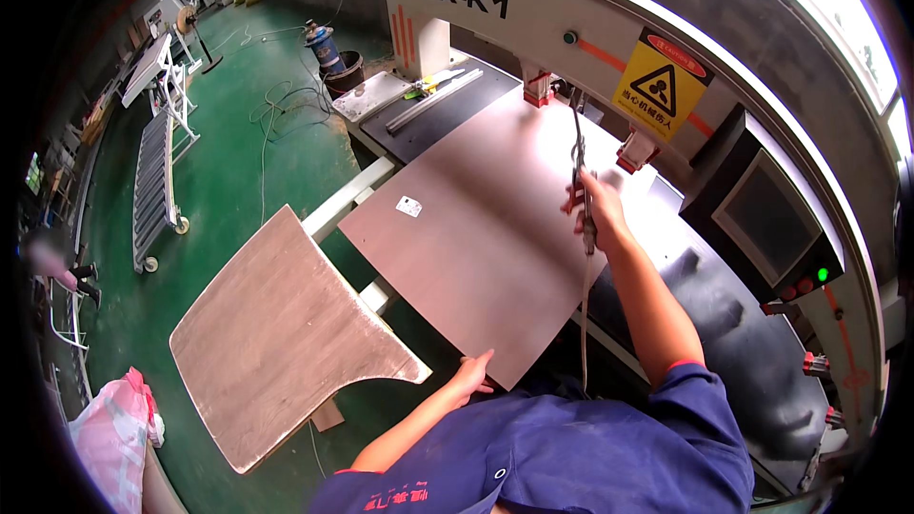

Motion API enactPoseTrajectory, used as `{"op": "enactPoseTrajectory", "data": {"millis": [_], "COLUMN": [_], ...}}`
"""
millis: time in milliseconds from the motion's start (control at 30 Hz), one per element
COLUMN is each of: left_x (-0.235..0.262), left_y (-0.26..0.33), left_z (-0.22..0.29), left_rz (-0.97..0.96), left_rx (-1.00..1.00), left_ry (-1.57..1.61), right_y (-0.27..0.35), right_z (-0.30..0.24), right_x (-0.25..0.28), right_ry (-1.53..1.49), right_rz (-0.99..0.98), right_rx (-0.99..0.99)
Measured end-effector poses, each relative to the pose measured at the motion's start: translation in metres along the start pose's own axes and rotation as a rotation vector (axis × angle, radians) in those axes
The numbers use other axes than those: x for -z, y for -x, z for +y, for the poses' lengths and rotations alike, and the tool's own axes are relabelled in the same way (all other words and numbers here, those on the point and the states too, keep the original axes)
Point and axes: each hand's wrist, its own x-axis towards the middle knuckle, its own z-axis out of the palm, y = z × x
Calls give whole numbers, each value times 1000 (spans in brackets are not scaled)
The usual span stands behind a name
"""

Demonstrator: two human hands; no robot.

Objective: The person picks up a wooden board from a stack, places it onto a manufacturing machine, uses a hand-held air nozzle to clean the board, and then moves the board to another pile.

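A large flat brownish-grey panel [457,257] lies across the black machine bed, its near corner sticking out toward me. At that corner my left hand [466,377] grips the edge, thumb on top and fingers mostly hidden underneath. Above the panel's right part, my right hand [604,211] is closed round an air blow gun [588,230] with a long thin nozzle. Its hose [585,324] hangs down toward my body. A small white label [408,207] is stuck on the panel's left part.
The machine's white gantry [562,14] spans the far side, with red-tipped clamps [539,88] beneath and a control screen [769,214] at right. A curved wood-grain board [290,333] stands left of the panel. Farther left are a roller conveyor [157,171] and a blue cylinder [324,46].
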Motion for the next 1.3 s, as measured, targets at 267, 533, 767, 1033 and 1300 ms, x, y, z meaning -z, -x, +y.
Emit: {"op": "enactPoseTrajectory", "data": {"millis": [267,533,767,1033,1300], "left_x": [-16,-17,-5,12,33], "left_y": [10,11,0,-2,-28], "left_z": [7,7,11,44,23], "left_rz": [128,165,351,312,104], "left_rx": [-45,-55,-380,-291,-302], "left_ry": [-41,-28,241,428,482], "right_y": [-59,-71,-64,-63,-57], "right_z": [-32,-38,-48,-57,-64], "right_x": [-13,-12,-27,-32,-44], "right_ry": [39,70,69,93,147], "right_rz": [97,99,173,205,277], "right_rx": [221,194,182,174,164]}}
